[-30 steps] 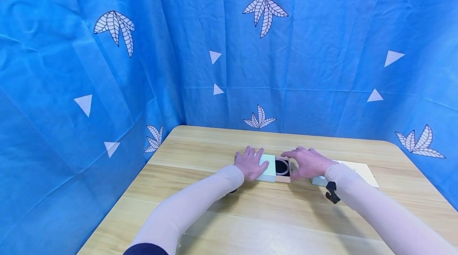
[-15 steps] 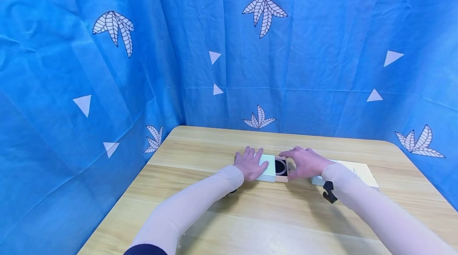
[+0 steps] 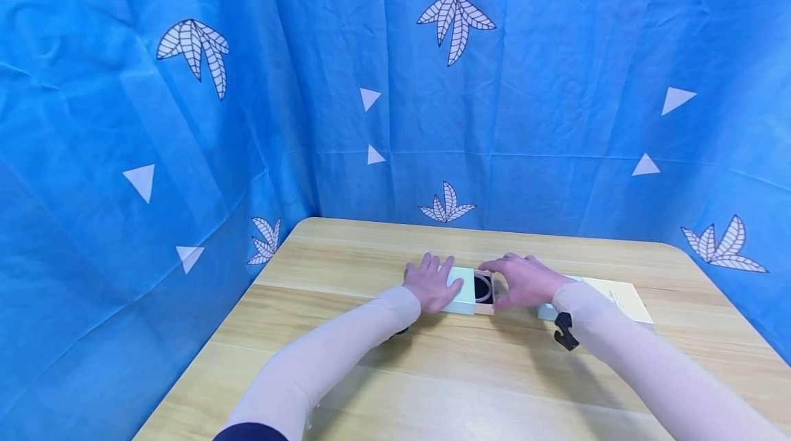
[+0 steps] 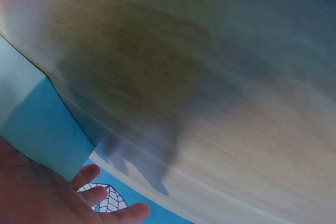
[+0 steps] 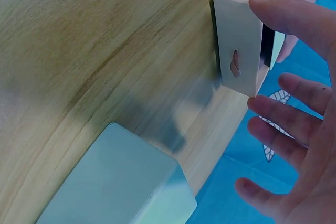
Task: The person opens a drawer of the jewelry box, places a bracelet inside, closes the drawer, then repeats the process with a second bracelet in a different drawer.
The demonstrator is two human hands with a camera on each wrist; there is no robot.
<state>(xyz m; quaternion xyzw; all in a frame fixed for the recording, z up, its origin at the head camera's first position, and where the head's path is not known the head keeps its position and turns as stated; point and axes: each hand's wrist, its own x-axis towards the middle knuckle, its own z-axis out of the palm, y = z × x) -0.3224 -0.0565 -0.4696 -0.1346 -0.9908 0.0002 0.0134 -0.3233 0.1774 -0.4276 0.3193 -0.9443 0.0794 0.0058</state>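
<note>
Over the last sec the right hand (image 3: 525,281), fingers (image 5: 286,17) loosely spread, pushes the beige cardboard drawer (image 3: 485,288) w/ black ring further into the pale green sleeve box (image 3: 460,290), mid light wooden table (image 3: 383,365), left hand (image 3: 430,283) flat-fingered on top, so it's closing

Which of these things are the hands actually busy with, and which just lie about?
In use:
- pale green sleeve, under the left hand
- inner drawer with a dark ring, at the right hand

Lying about:
- second pale box
- wooden table
</note>
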